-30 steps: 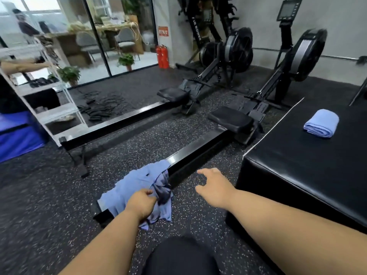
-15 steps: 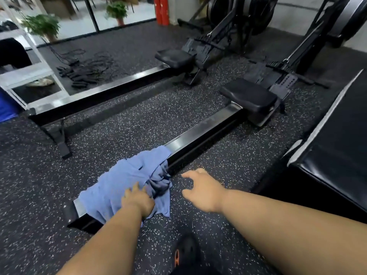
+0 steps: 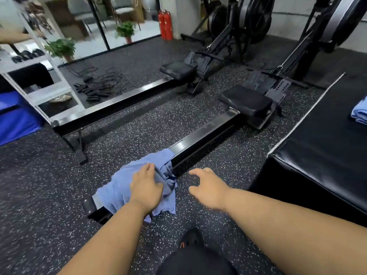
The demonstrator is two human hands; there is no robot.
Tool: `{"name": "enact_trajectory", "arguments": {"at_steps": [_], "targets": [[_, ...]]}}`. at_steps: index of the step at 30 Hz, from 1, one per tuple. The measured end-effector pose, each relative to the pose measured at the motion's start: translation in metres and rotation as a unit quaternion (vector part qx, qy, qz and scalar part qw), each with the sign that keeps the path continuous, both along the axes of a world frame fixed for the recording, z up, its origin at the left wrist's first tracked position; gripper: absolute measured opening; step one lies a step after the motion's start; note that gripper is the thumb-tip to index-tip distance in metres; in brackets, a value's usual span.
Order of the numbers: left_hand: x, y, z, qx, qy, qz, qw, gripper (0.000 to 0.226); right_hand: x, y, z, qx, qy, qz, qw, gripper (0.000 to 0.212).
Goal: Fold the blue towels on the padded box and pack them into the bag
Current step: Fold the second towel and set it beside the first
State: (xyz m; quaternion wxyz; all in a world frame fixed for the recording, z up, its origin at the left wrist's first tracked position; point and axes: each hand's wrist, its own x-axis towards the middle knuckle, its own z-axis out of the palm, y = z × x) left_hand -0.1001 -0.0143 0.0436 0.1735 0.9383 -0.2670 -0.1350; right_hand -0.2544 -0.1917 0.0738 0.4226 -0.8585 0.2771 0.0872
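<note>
Since the earlier frame the left hand (image 3: 146,190) has spread further over the crumpled blue towel (image 3: 119,190), thumb now reaching toward the rail side, while the right hand (image 3: 208,187) has edged only slightly closer and remains off the cloth.

Location of task items: the crumpled blue towel lies draped over the near end of the rowing machine rail (image 3: 200,135), one corner hanging to the speckled floor (image 3: 39,195). A second, folded towel (image 3: 360,113) sits on the padded box (image 3: 317,155) at the right edge of view. No bag is visible.

Grip state: the left grip is bunching the towel's middle under curled fingers. The right grip is loosely spread, holding nothing, hovering just beside the towel's hanging edge.

Risks noted:
- Lifting by a central bunch alone would probably leave the corners trailing, so cloth may drag across the floor.
- The folds tucked against the rail's side could snag on the rail or its end cap (image 3: 89,207) if pulled sideways.
- A one-handed carry would likely arrive at the padded box as a wad, requiring it to be spread again before folding.
- Setting it down carelessly could disturb the folded towel.
</note>
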Motion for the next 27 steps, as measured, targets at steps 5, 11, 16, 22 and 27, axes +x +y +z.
{"name": "enact_trajectory", "arguments": {"at_steps": [5, 11, 16, 22, 27], "targets": [[-0.061, 0.012, 0.118, -0.221, 0.060, -0.005, 0.973, 0.074, -0.034, 0.009, 0.052, 0.002, -0.063, -0.050, 0.997, 0.064], [-0.154, 0.017, 0.243, -0.306, 0.092, -0.086, 0.944, 0.082, -0.112, 0.017, 0.114, 0.004, -0.144, -0.099, 0.985, 0.086], [-0.237, 0.003, 0.306, -0.341, 0.149, -0.177, 0.911, 0.047, -0.185, 0.012, 0.156, -0.026, -0.196, -0.124, 0.972, 0.098], [-0.325, -0.024, 0.334, -0.397, 0.266, -0.239, 0.845, 0.057, -0.284, 0.002, 0.192, -0.039, -0.251, -0.160, 0.954, 0.079], [-0.388, -0.049, 0.354, -0.394, 0.276, -0.318, 0.817, 0.061, -0.372, -0.008, 0.217, 0.045, -0.294, -0.262, 0.918, 0.039]]}}
